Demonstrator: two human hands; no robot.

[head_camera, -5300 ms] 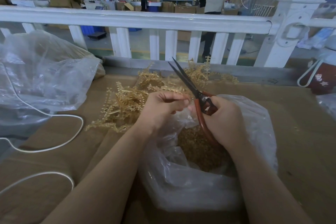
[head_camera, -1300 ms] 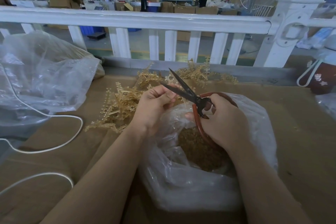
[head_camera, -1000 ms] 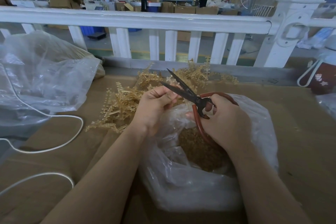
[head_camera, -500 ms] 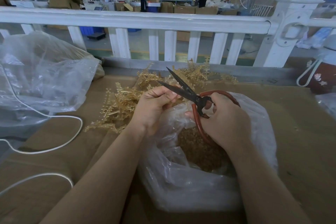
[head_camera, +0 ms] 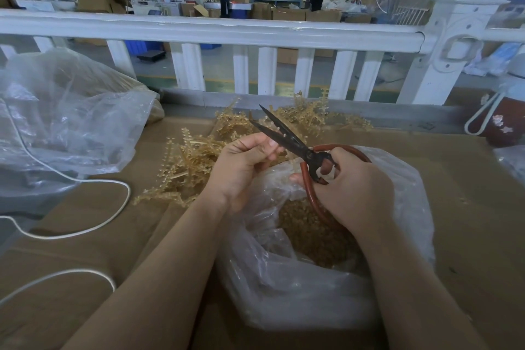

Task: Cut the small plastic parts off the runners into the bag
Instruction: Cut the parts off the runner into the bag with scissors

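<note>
The left hand point(head_camera: 241, 167) curls its fingers around a thin runner piece, mostly hidden in the fist, held at the parted blades of the scissors point(head_camera: 287, 136), whose red handles the right hand point(head_camera: 352, 190) grips. Both hands hover over the open clear bag point(head_camera: 298, 287), at 6 o'clock, with cut amber parts point(head_camera: 312, 233) heaped inside. Uncut runners point(head_camera: 196, 162) pile on the cardboard-covered table point(head_camera: 468, 207) toward 11 o'clock, a second plastic bag point(head_camera: 71, 116) lies at 9 o'clock, and a white railing point(head_camera: 216, 28) crosses at 12 o'clock.
</note>
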